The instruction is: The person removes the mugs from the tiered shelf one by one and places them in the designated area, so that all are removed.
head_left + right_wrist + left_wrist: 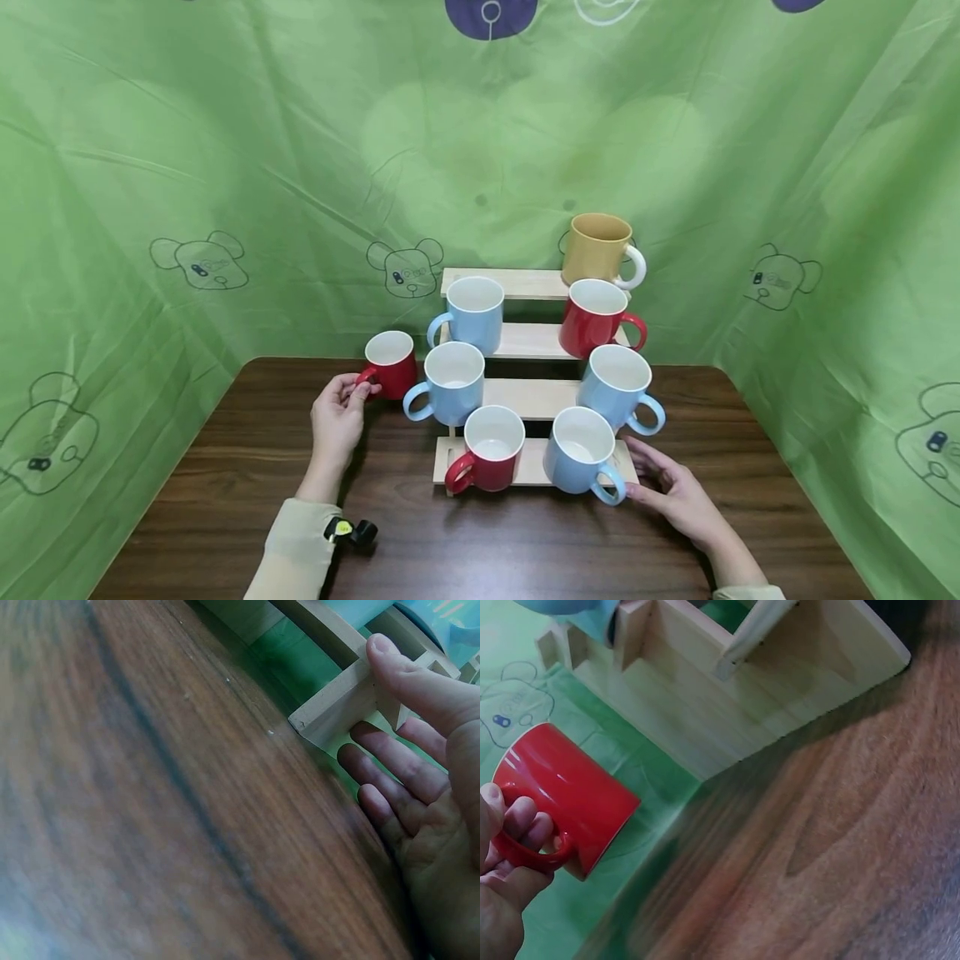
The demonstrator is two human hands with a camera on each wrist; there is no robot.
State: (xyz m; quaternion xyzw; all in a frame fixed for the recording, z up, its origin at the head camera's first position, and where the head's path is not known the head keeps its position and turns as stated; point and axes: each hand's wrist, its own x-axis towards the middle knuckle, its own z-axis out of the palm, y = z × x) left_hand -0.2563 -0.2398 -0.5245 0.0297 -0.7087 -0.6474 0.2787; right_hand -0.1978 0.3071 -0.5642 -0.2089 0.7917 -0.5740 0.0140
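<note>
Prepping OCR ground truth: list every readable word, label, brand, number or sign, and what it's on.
No text is readable in any view.
Green cloth: small marks in the bear-face prints may be lettering; too small and blurred to read.
Black wrist device: yellow patch, any marking too small to read.
Mugs and wooden rack: no lettering on the sides shown.

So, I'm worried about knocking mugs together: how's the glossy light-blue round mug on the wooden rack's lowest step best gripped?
The light-blue mug is probably best held by its looped handle, from the front right: it juts that way, away from the glossy red mug beside it.
</note>
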